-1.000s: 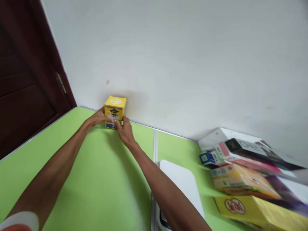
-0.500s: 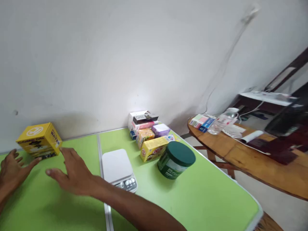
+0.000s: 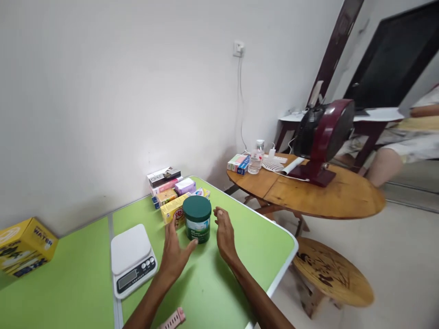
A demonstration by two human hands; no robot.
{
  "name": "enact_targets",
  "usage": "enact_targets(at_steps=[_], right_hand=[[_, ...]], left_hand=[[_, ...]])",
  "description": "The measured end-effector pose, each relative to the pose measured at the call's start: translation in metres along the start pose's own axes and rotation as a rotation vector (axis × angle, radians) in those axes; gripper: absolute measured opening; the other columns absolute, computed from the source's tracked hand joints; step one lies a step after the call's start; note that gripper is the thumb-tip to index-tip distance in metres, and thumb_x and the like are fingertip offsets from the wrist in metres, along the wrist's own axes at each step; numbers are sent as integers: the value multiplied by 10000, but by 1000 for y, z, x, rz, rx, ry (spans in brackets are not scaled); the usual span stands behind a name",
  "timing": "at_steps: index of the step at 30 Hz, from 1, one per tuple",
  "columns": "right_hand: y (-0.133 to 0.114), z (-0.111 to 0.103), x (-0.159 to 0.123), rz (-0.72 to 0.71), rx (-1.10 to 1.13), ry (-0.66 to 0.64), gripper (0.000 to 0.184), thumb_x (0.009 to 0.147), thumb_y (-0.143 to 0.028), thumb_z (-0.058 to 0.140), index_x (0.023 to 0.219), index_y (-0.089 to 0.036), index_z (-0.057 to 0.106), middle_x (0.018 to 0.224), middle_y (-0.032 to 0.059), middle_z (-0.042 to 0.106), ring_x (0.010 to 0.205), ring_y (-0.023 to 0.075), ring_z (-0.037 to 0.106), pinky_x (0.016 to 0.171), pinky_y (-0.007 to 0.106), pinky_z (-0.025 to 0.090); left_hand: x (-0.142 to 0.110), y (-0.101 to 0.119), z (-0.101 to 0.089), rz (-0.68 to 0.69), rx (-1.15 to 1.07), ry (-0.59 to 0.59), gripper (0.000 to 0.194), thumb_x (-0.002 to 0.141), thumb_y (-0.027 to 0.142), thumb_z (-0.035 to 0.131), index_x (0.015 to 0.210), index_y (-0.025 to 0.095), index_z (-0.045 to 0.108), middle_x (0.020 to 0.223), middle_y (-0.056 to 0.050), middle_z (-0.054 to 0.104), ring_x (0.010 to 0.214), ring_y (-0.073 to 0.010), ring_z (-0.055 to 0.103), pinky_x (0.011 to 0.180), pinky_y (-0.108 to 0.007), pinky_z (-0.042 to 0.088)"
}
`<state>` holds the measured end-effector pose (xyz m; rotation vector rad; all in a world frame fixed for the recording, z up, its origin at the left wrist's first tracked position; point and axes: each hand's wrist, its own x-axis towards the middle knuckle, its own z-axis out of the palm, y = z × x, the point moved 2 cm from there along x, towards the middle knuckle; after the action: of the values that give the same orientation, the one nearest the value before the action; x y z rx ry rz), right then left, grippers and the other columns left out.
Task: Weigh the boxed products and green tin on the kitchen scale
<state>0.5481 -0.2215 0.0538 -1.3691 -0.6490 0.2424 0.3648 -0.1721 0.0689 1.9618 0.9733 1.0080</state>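
Note:
A green tub with a dark green lid point(image 3: 197, 220) stands upright on the green table point(image 3: 82, 292). My left hand point(image 3: 174, 256) is at its left front, fingers spread, thumb tip close to the tub's lower edge; I cannot tell whether it touches. To the tub's right, my right hand point(image 3: 224, 233) is held upright with its palm facing the tub and a gap between them. Neither hand holds anything. Behind and left of the tub lies a yellow box point(image 3: 173, 209). A white kitchen scale point(image 3: 132, 260) sits left of my left hand, its platform bare.
Several small packets and boxes point(image 3: 166, 180) are grouped by the wall. A yellow carton point(image 3: 27, 246) stands at far left. On a wooden table point(image 3: 353, 196) are a fan point(image 3: 322, 137) and a water bottle point(image 3: 255, 157). A wooden stool point(image 3: 334, 269) and a seated person point(image 3: 398, 155) are at right.
Both hands have moved right, from beside the yellow carton to either side of the green tub. The view has turned right, bringing the fan, stool and seated person into sight.

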Motion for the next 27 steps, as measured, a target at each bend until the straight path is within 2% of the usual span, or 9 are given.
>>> enact_targets(at_steps=[3, 6, 10, 13, 15, 18, 21, 24, 27], right_hand=[[21, 11, 5, 25, 72, -153, 685, 970, -749, 357, 1189, -193, 693, 1302, 142, 704, 1229, 301, 627, 1080, 487, 466], [23, 16, -2, -14, 89, -206, 679, 979, -745, 354, 1158, -197, 712, 1280, 123, 720, 1205, 290, 636, 1102, 460, 457], [12, 7, -15, -48, 33, -239, 612, 1032, -665, 321, 1168, -205, 702, 1239, 111, 723, 1141, 270, 644, 1055, 442, 480], [1, -6, -30, -63, -6, -224, 590, 1050, -630, 308, 1238, -206, 673, 1291, 116, 696, 1217, 267, 609, 1081, 436, 454], [-9, -10, -44, -76, -27, -223, 581, 1059, -612, 298, 1274, -208, 655, 1297, 116, 689, 1219, 265, 604, 1075, 430, 451], [-29, 4, -63, -95, -23, -276, 543, 1068, -579, 312, 1308, -218, 639, 1279, 111, 693, 1161, 263, 624, 1016, 411, 478], [-50, 44, -75, -129, 38, -403, 515, 1065, -565, 340, 1307, -223, 640, 1280, 110, 691, 1150, 266, 629, 980, 394, 493], [-65, 96, -83, -177, 102, -527, 511, 1060, -564, 350, 1288, -217, 647, 1286, 111, 684, 1212, 270, 605, 1046, 405, 464], [-69, 139, -91, -219, 109, -611, 516, 1062, -561, 331, 1244, -212, 666, 1225, 110, 699, 1185, 263, 618, 1048, 407, 465]], left_hand=[[21, -2, 33, -35, 12, -14, 882, 731, 390, 785, 1471, 144, 374, 1497, -244, 468, 1459, -388, 426, 1204, -578, 349], [34, -4, 51, -53, 48, 43, 865, 681, 365, 814, 1405, 123, 408, 1444, -252, 503, 1421, -395, 458, 1192, -576, 354], [35, -3, 60, -74, 43, 118, 913, 579, 377, 886, 1340, 163, 428, 1374, -225, 558, 1331, -398, 539, 1120, -578, 425], [21, 8, 55, -17, 41, 89, 866, 574, 371, 894, 1297, 185, 454, 1310, -187, 603, 1269, -372, 586, 1064, -542, 478], [8, 16, 41, 15, 60, 78, 801, 600, 361, 879, 1270, 191, 475, 1256, -161, 630, 1205, -346, 624, 1013, -507, 514], [-7, 24, 0, 29, 109, 121, 725, 633, 379, 862, 1237, 199, 504, 1175, -126, 654, 1104, -312, 663, 914, -451, 552], [-10, 23, -55, 33, 188, 192, 728, 628, 390, 867, 1232, 196, 511, 1146, -112, 658, 1062, -300, 670, 877, -430, 553], [-6, 11, -110, 7, 257, 254, 733, 628, 399, 868, 1232, 191, 508, 1157, -112, 661, 1061, -299, 671, 881, -431, 548], [-3, -6, -149, -30, 292, 292, 709, 637, 408, 857, 1216, 187, 513, 1176, -118, 656, 1072, -302, 669, 873, -427, 547]])
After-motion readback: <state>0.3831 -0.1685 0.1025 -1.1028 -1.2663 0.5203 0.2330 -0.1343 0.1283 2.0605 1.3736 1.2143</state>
